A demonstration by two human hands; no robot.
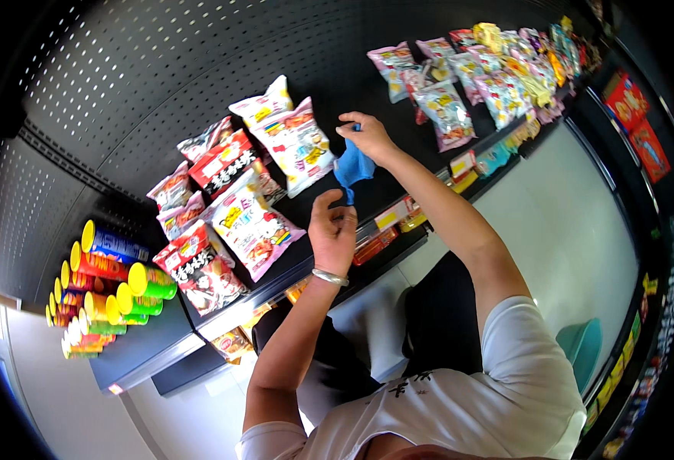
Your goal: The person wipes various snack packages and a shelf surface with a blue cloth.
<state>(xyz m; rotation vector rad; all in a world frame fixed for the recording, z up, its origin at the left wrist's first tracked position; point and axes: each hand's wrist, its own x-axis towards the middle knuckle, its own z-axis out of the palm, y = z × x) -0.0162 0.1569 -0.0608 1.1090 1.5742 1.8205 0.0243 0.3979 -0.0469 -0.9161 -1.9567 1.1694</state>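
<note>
A crumpled blue cloth point(355, 164) is stretched between my two hands above the dark shelf point(384, 192). My right hand point(366, 135) pinches its upper end between thumb and fingers. Its narrow lower end meets the curled fingertips of my left hand point(333, 230), which has a silver bangle at the wrist. To the left of the cloth lies a white and pink snack bag point(297, 146). Nearer my left hand lies another pink and white bag point(256, 227), beside red and black snack bags point(202, 267).
Colourful lidded canisters point(107, 273) lie clustered at the shelf's left end. More snack bags point(504, 95) are heaped at the upper right. A perforated black panel point(170, 57) backs the shelf, and price tags line its front edge. A teal bin point(581, 351) stands on the floor at right.
</note>
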